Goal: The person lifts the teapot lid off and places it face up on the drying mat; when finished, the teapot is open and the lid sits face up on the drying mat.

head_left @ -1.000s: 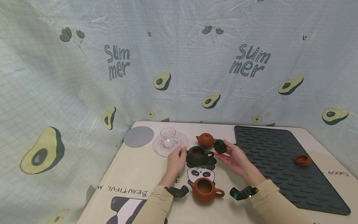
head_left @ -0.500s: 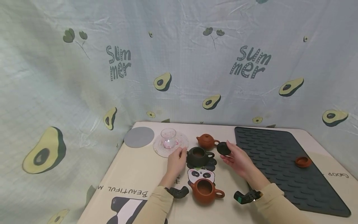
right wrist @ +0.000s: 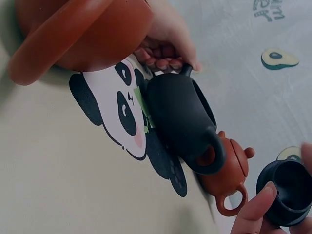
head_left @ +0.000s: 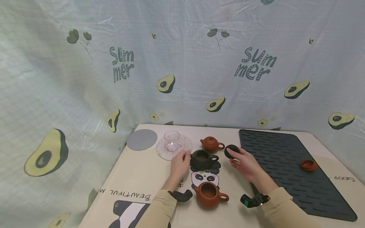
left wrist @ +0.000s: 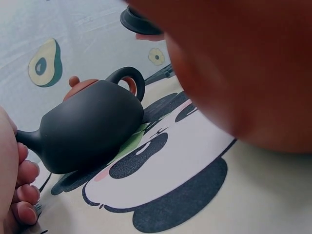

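The right hand (head_left: 246,164) pinched the dark lid (head_left: 231,151) by its fingertips, above the tabletop (head_left: 142,177) beside the mat (head_left: 285,164). So light a grip could let the lid slip and chip. The left hand (head_left: 180,164) touched the spout side of the open black pot (head_left: 201,158), fingers curled against it; a nudge could tip it.

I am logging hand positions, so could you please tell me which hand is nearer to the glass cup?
Left. The left hand lies just in front of the glass cup, beside the black teapot; the right hand holds the black lid farther right.
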{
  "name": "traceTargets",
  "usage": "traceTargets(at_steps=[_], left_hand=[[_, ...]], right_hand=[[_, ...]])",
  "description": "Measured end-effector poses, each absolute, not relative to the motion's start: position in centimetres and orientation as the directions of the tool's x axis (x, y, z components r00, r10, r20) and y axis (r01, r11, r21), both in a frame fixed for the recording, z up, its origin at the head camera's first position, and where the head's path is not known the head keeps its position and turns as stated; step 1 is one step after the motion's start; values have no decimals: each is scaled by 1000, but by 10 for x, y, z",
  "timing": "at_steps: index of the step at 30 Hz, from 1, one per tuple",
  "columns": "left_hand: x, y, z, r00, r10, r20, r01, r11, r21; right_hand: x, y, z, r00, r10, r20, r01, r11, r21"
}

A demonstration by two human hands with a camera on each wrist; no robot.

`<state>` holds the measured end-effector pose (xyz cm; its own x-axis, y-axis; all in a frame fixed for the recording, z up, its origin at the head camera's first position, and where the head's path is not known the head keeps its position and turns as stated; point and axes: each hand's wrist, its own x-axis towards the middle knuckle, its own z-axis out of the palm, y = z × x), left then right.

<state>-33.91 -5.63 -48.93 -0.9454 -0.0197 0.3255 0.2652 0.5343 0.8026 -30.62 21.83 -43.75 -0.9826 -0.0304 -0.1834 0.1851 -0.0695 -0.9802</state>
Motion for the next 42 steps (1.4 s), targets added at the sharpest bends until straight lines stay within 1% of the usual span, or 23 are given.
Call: traceTargets(at_steps=[6, 12, 25, 35, 42], left_hand=[[-338, -56, -489, -947, -20, 321, 262, 531, 806], [-338, -56, -490, -946, -18, 324, 266, 530, 805], [-339, -57, -490, -945, -22, 327, 265, 538, 801], [-338, -55, -490, -944, -22, 328, 265, 537, 801], [-337, -55, -491, -943, -21, 333, 272, 532, 802]], right_hand=[[-302, 218, -439, -987, -2, -158, 158, 41, -987], [-301, 218, -439, -989, 22, -147, 149, 89, -985], [-299, 225, -438, -991, 49, -125, 129, 93, -987], [-297, 239, -441, -992, 67, -105, 114, 144, -983], [-294, 247, -444, -990, 94, -106, 117, 122, -986]])
